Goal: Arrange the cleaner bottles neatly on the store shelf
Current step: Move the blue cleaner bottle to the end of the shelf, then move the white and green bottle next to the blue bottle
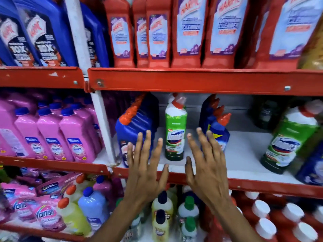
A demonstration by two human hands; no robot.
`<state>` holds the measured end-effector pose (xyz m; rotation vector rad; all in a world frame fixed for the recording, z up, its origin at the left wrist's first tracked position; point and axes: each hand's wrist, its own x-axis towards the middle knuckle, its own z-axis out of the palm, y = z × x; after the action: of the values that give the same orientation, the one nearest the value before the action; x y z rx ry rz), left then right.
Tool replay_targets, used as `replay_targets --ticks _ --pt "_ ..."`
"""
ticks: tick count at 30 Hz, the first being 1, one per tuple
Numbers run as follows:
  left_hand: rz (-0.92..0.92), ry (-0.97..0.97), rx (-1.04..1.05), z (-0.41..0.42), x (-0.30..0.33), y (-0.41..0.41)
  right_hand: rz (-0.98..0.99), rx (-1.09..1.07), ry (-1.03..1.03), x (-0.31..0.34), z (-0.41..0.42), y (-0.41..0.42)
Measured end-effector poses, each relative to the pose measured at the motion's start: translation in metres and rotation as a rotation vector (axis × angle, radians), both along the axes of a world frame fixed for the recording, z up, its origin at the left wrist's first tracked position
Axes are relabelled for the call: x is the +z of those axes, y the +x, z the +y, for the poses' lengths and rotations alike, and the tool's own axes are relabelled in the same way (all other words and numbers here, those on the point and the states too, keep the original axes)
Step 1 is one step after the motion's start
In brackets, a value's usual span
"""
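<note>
A green and white cleaner bottle with a red cap stands upright alone on the white middle shelf. Left of it stands a row of blue bottles with orange caps; right of it another row of blue bottles. A second, larger-looking green bottle leans at the right. My left hand and my right hand are raised in front of the shelf edge, fingers spread, on either side of the lone green bottle. Neither hand touches a bottle.
Red and blue cleaner bottles fill the top shelf. Pink bottles stand in the bay to the left. Below are pouches, yellow and pale-blue bottles and red bottles with white caps. A white upright post divides the bays.
</note>
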<state>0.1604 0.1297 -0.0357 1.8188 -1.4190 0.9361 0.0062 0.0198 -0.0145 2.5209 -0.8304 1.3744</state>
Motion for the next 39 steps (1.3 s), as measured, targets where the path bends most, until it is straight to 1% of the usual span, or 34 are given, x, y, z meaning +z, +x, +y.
replay_targets --ticks 3,7,11,17,19,20,22,24,27,28,29,31,35,39 --pt "-0.073 0.080 -0.056 -0.030 0.000 -0.037 0.048 -0.147 0.004 -0.004 -0.025 -0.044" --pt "-0.136 0.173 -0.134 -0.069 -0.007 -0.080 0.057 -0.256 0.056 -0.013 -0.054 -0.099" --pt "-0.176 0.239 -0.202 -0.104 -0.007 -0.119 0.004 -0.273 0.134 -0.022 -0.081 -0.141" --pt "-0.150 0.305 -0.364 -0.155 0.002 -0.173 -0.152 -0.255 0.338 -0.031 -0.112 -0.181" --pt "-0.062 0.327 -0.427 -0.174 0.007 -0.185 -0.219 -0.227 0.417 -0.031 -0.119 -0.184" --pt "0.025 0.339 -0.467 -0.183 0.008 -0.191 -0.252 -0.204 0.461 -0.031 -0.123 -0.185" --pt "0.248 0.385 -0.512 -0.201 0.013 -0.200 -0.323 -0.167 0.540 -0.032 -0.132 -0.185" --pt "0.462 0.431 -0.505 -0.222 0.014 -0.206 -0.372 -0.171 0.613 -0.033 -0.141 -0.185" --pt "0.761 0.482 -0.531 -0.252 0.015 -0.212 -0.385 -0.207 0.656 -0.032 -0.149 -0.185" --pt "0.830 0.495 -0.561 -0.258 0.015 -0.213 -0.394 -0.207 0.657 -0.031 -0.151 -0.185" --pt "0.865 0.507 -0.585 -0.261 0.016 -0.215 -0.408 -0.204 0.652 -0.029 -0.153 -0.185" --pt "0.873 0.490 -0.593 -0.261 0.017 -0.219 -0.441 -0.184 0.628 -0.025 -0.155 -0.187" --pt "0.872 0.322 -0.571 -0.241 0.014 -0.224 -0.515 -0.104 0.628 -0.019 -0.152 -0.193" --pt "0.836 0.129 -0.601 -0.206 0.008 -0.221 -0.562 0.013 0.603 -0.020 -0.130 -0.194"
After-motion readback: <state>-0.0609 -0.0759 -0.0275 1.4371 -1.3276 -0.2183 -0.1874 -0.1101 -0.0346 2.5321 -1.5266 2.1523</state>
